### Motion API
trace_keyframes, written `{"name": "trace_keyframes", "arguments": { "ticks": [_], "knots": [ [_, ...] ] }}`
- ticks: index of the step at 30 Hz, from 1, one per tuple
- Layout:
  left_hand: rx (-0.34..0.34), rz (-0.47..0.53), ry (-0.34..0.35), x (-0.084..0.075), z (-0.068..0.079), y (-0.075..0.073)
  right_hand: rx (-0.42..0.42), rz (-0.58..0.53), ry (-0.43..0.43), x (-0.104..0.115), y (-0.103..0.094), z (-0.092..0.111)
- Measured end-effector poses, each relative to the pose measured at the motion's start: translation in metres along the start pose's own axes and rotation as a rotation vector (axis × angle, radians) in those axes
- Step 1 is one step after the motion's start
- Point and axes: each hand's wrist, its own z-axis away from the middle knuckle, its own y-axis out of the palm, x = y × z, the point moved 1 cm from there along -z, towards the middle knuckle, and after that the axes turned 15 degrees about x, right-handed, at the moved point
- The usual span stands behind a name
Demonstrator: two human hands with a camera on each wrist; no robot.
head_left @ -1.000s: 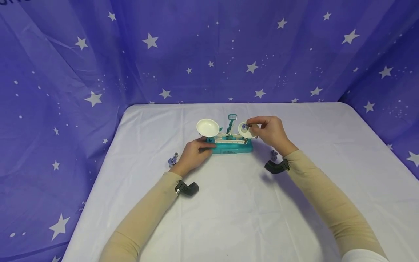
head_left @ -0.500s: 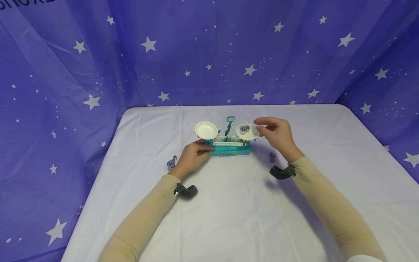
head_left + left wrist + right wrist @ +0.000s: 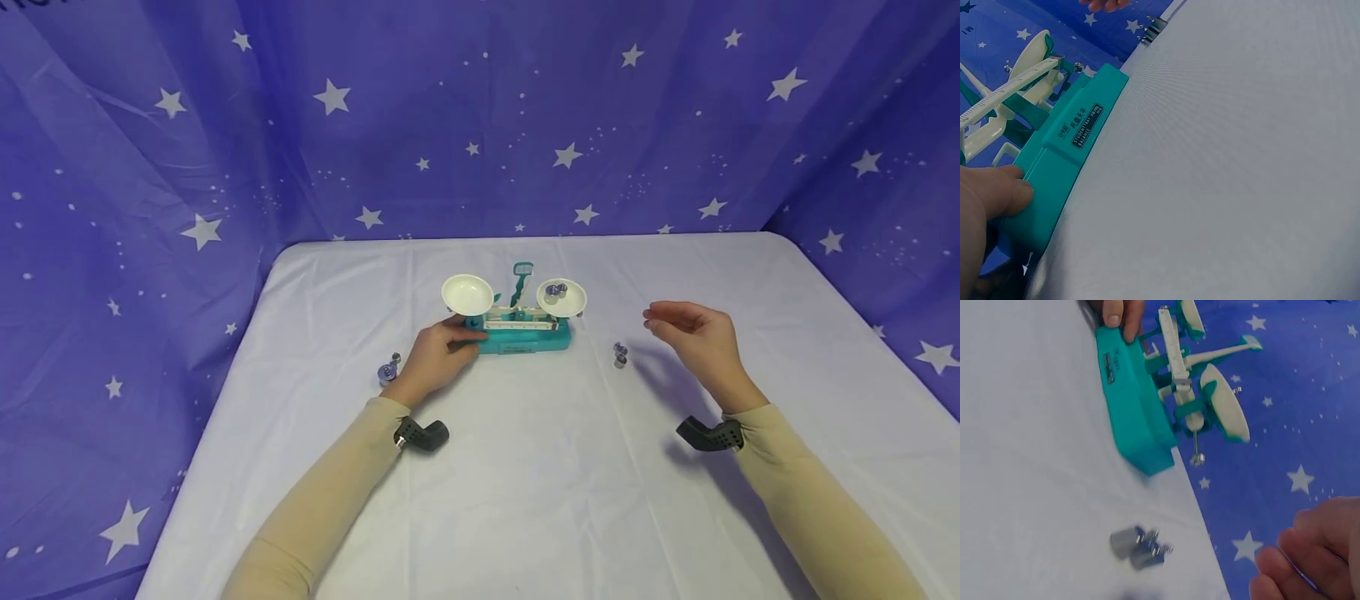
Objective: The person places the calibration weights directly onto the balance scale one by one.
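Note:
A teal student balance scale (image 3: 525, 340) stands on the white-covered table with two white pans. My left hand (image 3: 442, 354) holds the left end of its base, thumb (image 3: 1017, 195) against the front face. The left pan (image 3: 467, 297) has nothing on it. Small metal weights (image 3: 553, 292) sit in the right pan (image 3: 574, 303). To the right of the scale, my right hand (image 3: 697, 337) hovers above the table with its fingers loosely bent and nothing visible in them. Between that hand and the scale stand small metal weights (image 3: 620, 357).
More metal weights (image 3: 387, 372) stand left of the scale, close to my left wrist. Behind the table (image 3: 525, 467) hangs a blue curtain (image 3: 450, 108) with white stars. Upright behind the beam is the scale's teal pointer frame (image 3: 522, 269).
My right hand has let go of a weight in the right pan and moved away to the right. The left hand has stayed on the scale's base.

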Motion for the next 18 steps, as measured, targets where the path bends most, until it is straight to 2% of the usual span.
{"name": "trace_keyframes", "arguments": {
  "ticks": [3,10,18],
  "knots": [
    [-0.005,0.004,0.004,0.000,-0.001,0.001,0.001,-0.003,0.024,-0.006,-0.004,0.007],
    [0.006,0.000,0.002,0.000,0.000,-0.001,0.035,-0.009,0.021,-0.019,-0.002,0.010],
    [0.006,0.003,0.005,0.000,-0.001,-0.001,0.096,0.199,0.015,-0.034,0.004,0.005]
  ]
}}
